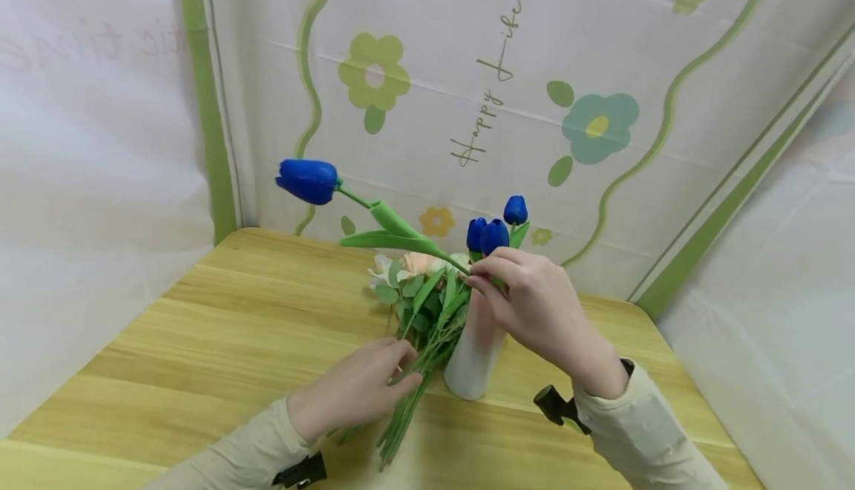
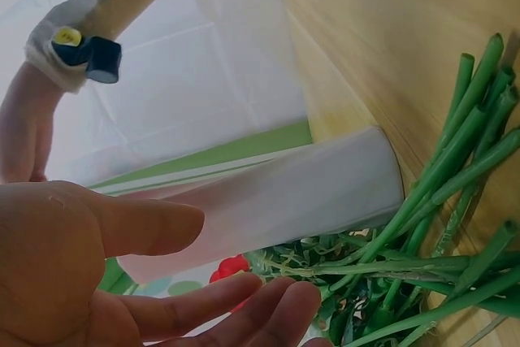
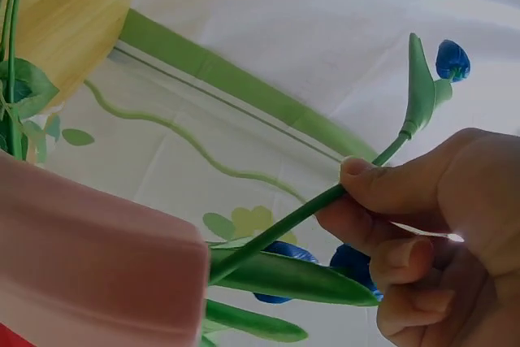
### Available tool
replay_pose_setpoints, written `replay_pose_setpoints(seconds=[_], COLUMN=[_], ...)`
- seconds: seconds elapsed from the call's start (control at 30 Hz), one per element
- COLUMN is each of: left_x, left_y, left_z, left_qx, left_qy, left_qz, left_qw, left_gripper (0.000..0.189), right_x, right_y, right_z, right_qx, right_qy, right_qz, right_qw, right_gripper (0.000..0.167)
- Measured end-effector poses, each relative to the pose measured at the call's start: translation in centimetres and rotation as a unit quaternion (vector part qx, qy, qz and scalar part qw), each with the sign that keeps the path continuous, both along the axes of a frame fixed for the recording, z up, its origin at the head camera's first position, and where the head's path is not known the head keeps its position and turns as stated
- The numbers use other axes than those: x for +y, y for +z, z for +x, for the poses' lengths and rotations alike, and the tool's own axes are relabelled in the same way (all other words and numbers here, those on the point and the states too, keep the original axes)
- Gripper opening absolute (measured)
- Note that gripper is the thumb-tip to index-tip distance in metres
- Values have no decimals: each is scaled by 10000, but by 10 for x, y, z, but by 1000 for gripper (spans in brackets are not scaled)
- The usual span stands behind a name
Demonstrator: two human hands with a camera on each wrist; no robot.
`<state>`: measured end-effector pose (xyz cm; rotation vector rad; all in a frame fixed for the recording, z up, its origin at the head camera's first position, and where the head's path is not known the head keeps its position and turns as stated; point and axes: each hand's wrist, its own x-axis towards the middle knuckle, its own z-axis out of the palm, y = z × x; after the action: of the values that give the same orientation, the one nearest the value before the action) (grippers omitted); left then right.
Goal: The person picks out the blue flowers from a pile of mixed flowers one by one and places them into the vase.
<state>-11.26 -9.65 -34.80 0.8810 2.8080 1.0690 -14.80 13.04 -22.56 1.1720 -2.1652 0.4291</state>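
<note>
My right hand (image 1: 537, 304) pinches the green stem (image 3: 296, 217) of a blue tulip (image 1: 307, 181) between thumb and fingertips. The flower leans far to the left, and the stem's lower end meets the mouth of a pinkish-white vase (image 1: 470, 356), apparently inside its rim. Several other blue tulips (image 1: 494, 237) stand upright in that vase, partly behind the right hand. Left of the vase, a bunch of flowers lies on the table with its green stems (image 1: 407, 408) toward me. Beside these stems is my left hand (image 1: 361, 386), fingers loosely bent, holding nothing in the left wrist view (image 2: 162, 282).
The wooden table (image 1: 267, 312) carries the vase and the bunch, whose white and peach blooms (image 1: 417, 262) lie at the back. A printed curtain (image 1: 427, 104) hangs behind, with pale cloth on both sides. Something red (image 2: 230, 268) shows past the vase in the left wrist view.
</note>
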Motion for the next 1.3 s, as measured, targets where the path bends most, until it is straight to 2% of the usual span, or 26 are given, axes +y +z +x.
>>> replay_pose_setpoints(seconds=[0.2, 0.33, 0.5, 0.63, 0.8, 0.87, 1.0, 1.17, 1.3], left_x=[0, 0, 1, 1, 1, 2, 2, 1, 2], left_y=[1, 1, 2, 2, 1, 2, 2, 1, -1], left_z=[0, 0, -1, 0, 1, 1, 1, 1, 0], left_qx=[-22, 6, 14, 6, 29, 14, -158, -307, -259], left_qy=[-33, -54, -94, -121, -149, -153, -114, -131, -172], left_qz=[14, 49, 55, 51, 119, 127, 100, 82, 105], left_qw=[10000, 10000, 9999, 9999, 9998, 9998, 9998, 9994, 9995], left_gripper=[28, 27, 24, 22, 21, 22, 29, 32, 27], right_x=[7, 15, 26, 33, 40, 42, 45, 46, 46], right_y=[-15, -27, -40, -49, -58, -62, -70, -77, -80], right_z=[2, 0, -2, -3, -6, -6, -6, -7, -7], right_qx=[92, 244, 154, 141, 104, 101, 159, 47, -137], right_qy=[-235, -248, -331, -479, -750, -907, -1115, -1124, -1056], right_qz=[-359, -792, -1450, -1797, -2123, -2231, -2378, -2528, -2644], right_qw=[9990, 9962, 9888, 9824, 9743, 9705, 9648, 9609, 9585], right_gripper=[10, 11, 11, 2, 1, 5, 9, 9, 6])
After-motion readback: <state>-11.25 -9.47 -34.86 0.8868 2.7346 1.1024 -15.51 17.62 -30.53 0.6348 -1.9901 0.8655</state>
